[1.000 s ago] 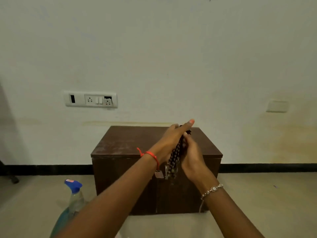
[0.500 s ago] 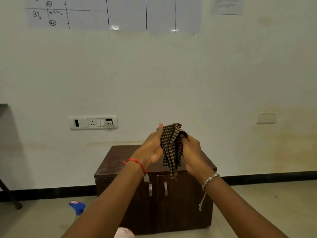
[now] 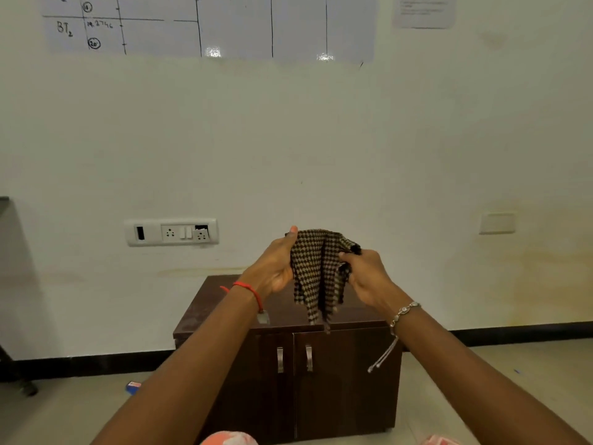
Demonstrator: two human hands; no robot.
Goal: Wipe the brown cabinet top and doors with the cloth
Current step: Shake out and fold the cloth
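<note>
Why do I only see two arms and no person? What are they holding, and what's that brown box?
The camera sits on the person's head and looks forward and down, so you see only their arms. The left hand and the right hand hold a checked cloth up in the air between them. The brown box below is a small cabinet with two doors and metal handles, standing on the floor against a wall. The cloth is for wiping it; it has not touched the top yet. A socket panel is on the wall.
</note>
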